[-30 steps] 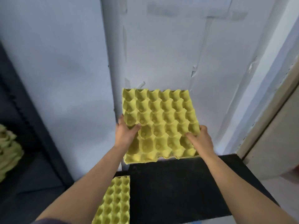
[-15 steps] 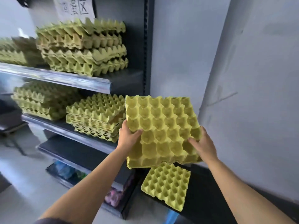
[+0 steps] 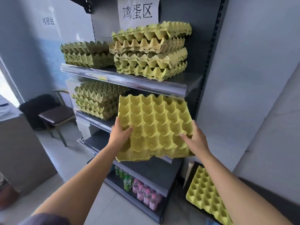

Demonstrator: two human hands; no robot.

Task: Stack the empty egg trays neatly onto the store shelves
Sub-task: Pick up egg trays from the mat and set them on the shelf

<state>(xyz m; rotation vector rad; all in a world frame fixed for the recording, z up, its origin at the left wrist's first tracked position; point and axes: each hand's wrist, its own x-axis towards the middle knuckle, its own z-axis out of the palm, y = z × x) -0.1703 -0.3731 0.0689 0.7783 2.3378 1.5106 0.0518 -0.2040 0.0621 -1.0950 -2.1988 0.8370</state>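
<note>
I hold a yellow egg tray (image 3: 155, 125) in front of the middle shelf (image 3: 95, 120) of a dark store rack. My left hand (image 3: 119, 135) grips its left edge and my right hand (image 3: 195, 140) grips its right edge, thumbs on top. The tray tilts up towards me and hides the right part of that shelf. A stack of greenish trays (image 3: 97, 101) sits on the same shelf to the left. The upper shelf (image 3: 123, 78) carries two stacks (image 3: 151, 51) (image 3: 87, 54). Another single yellow tray (image 3: 207, 195) lies on a black surface at lower right.
A paper sign (image 3: 138, 12) hangs above the top stacks. Bottles (image 3: 146, 194) fill the lowest shelf. A dark chair (image 3: 52, 114) stands left of the rack, with a grey counter (image 3: 19, 151) nearer me. A pale wall (image 3: 251, 78) borders the rack on the right.
My view has swung left from the wall to face the rack, and the held tray has travelled with both hands up to the middle shelf. The grip is unchanged.
</note>
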